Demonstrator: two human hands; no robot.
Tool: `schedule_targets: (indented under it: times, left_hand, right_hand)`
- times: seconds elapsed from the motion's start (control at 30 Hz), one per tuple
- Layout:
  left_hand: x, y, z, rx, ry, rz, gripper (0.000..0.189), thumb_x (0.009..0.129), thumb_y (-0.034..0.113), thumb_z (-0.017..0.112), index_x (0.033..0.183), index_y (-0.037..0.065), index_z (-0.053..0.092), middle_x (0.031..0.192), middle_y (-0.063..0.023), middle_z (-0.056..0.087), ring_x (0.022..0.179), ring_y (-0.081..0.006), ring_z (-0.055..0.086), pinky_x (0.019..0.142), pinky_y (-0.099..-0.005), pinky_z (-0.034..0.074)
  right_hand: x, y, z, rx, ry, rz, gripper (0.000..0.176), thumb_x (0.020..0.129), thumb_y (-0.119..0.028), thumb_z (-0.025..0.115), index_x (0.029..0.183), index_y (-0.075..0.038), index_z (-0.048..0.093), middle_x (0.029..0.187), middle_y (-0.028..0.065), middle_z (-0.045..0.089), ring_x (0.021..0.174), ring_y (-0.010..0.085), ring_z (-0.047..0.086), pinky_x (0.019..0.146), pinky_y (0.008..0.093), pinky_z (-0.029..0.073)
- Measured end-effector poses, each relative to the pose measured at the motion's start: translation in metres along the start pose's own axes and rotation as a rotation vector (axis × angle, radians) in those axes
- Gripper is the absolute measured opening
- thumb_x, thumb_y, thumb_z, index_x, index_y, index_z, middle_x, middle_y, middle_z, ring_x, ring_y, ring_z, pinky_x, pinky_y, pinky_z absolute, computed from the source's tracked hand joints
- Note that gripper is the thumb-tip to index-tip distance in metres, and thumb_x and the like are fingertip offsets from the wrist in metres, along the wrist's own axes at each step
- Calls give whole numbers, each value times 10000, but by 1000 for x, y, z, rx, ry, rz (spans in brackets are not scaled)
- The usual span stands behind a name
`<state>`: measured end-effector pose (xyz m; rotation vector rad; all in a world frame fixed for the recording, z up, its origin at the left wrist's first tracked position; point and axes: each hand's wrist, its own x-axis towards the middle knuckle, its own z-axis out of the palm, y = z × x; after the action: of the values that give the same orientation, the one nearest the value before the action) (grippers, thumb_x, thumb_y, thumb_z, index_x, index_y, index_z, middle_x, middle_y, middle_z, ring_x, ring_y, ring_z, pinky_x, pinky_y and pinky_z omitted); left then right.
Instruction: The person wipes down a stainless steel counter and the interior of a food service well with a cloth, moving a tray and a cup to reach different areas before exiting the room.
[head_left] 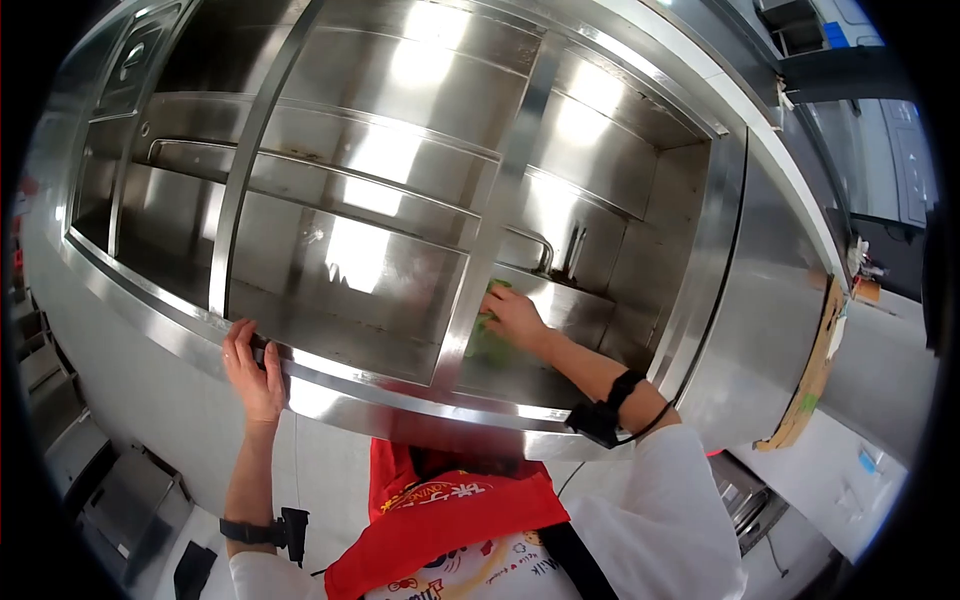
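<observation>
My right hand (515,318) reaches down into the right-hand compartment of a stainless steel unit (340,280). Its fingers are closed on a green cloth (490,345), which lies against the steel beside the upright divider (465,320). Part of the cloth is hidden under the hand. At the front left, my left hand (255,375) rests on the unit's front rim (330,372), fingers apart and bent over the edge. It holds no loose object that I can see.
Steel bars divide the unit into several compartments. A bent metal pipe (530,245) stands out in the right compartment, and a long rail (370,180) crosses the middle one. Cardboard (805,370) edges the right side. A red apron (450,520) hangs in front of my body.
</observation>
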<state>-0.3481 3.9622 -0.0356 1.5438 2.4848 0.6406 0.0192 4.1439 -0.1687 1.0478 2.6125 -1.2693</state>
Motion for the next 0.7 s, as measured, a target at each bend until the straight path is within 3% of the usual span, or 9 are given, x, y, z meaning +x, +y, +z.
schedule_targets:
  times: [0.1,0.17,0.2,0.27,0.3,0.37,0.4,0.53,0.7]
  left_hand:
    - [4,5,0,80,9,48,303,832,134,566,1120,42,544,1155,-150,524,1074,-336,482,914,-413,381]
    - [13,14,2,-100,-155,-197,297,803,105,591,1096,62,568,1127,-130,547,1065,-323,502,906,-408,385]
    - [20,22,1,-186,-235,-319,297,788,91,604,1083,72,580,1113,-120,559,1060,-317,512,903,-405,387]
    - [42,63,13,15,-291,286,294,750,69,636,1040,113,613,1092,-88,584,1034,-287,547,894,-398,396]
    - [53,80,23,-25,-436,413,298,739,96,660,1031,142,628,1130,-64,582,1032,-274,563,915,-401,396]
    - [74,105,59,-35,-896,619,306,743,178,678,1045,207,643,1188,-36,566,1107,-283,540,879,-441,436]
    - [72,102,92,-13,-850,850,277,764,234,655,1041,250,651,1204,-24,545,1127,-289,529,856,-452,451]
    - [88,122,156,140,-998,1267,231,762,298,625,989,299,670,1140,-3,527,1169,-261,476,869,-434,430]
    - [103,82,192,65,-1028,1177,211,689,248,675,899,248,677,1118,-11,523,1131,-274,462,850,-424,437]
  right_hand:
    - [29,-19,15,167,10,37,360,741,-84,681,1081,-148,581,1151,101,534,1007,345,551,843,416,476]
    - [40,-16,30,453,27,-35,410,757,-75,667,1152,-140,577,1217,117,524,1046,351,548,884,402,473]
    - [38,-23,19,421,53,-152,428,801,-38,619,1217,-110,548,1232,121,527,1050,312,575,906,371,474]
    - [16,-27,-9,803,-83,-171,437,837,-16,582,1262,-96,521,1220,107,544,1024,256,597,887,355,488]
    - [1,-22,-23,826,-124,-41,436,844,0,568,1265,-101,519,1216,98,545,1025,230,594,886,347,489]
    - [-39,-12,-55,717,-125,106,460,831,34,562,1267,-104,516,1176,87,558,1000,192,601,857,310,500]
    - [-61,-13,-75,551,-77,148,452,806,56,566,1231,-96,544,1121,92,570,972,194,607,832,287,503]
    - [-154,-35,-121,228,511,284,297,807,85,537,1056,-47,628,1016,113,600,932,217,591,772,281,479]
    - [-283,-23,-80,-68,1120,697,187,897,13,485,1038,-11,606,1042,85,588,988,201,551,889,302,412]
